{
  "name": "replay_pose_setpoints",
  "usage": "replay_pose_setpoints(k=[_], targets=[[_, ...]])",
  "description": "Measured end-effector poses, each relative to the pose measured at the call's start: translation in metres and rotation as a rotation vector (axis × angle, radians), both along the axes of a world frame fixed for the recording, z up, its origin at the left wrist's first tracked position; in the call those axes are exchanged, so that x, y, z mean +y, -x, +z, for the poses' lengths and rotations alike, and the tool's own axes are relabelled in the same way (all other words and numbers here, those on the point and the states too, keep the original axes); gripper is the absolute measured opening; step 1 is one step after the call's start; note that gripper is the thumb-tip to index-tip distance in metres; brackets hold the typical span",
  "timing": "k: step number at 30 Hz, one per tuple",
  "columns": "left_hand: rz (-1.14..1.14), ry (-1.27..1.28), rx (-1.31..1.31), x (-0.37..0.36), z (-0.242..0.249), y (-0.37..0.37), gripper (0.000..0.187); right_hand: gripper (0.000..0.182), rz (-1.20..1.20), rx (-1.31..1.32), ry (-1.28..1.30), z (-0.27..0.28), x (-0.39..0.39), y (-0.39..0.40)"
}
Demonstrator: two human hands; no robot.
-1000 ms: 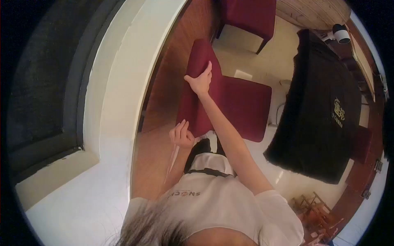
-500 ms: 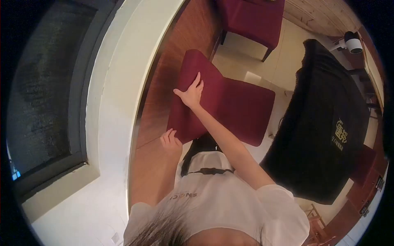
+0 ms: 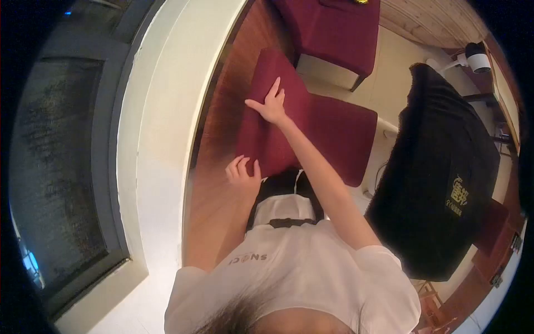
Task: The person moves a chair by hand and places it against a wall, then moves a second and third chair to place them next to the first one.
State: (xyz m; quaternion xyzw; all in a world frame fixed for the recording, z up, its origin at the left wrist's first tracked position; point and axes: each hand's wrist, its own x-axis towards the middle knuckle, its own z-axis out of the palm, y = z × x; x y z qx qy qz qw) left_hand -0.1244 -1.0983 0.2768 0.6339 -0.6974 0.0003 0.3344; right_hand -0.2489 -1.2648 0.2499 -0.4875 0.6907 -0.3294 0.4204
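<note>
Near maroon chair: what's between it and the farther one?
Head view: bare pale floor shows between near chair and farther chair, with brown wood at image-left.

A chair (image 3: pixel 325 125) stands directly before the person (image 3: pixel 300 261), its backrest (image 3: pixel 258 136) to the left, beside wood panelling (image 3: pixel 228 100), its seat (image 3: pixel 347 136) reaching right. The left hand (image 3: pixel 243 173) is at the backrest's near end; the right hand (image 3: pixel 271 106) lies on it, farther along. Beyond, I see a second chair (image 3: pixel 339 42). Left of the panelling runs a ledge (image 3: pixel 172 100), then a window (image 3: pixel 61 167). Right of the seat, across a strip of floor (image 3: pixel 384 136), is a draped cloth (image 3: pixel 434 178); near its far end, a camera (image 3: pixel 476 57) sits on a mount.
</note>
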Motion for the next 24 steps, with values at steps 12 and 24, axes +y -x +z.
replay_pose_setpoints(k=[12,24], targets=[[-0.098,-0.012,-0.103,-0.058,0.014,0.041,0.016,0.117,0.06,-0.048,-0.023,0.029,-0.059,0.044],[-0.06,-0.097,-0.214,-0.08,0.034,0.062,0.015,0.112,0.241,-0.055,-0.134,0.035,-0.082,0.058]])
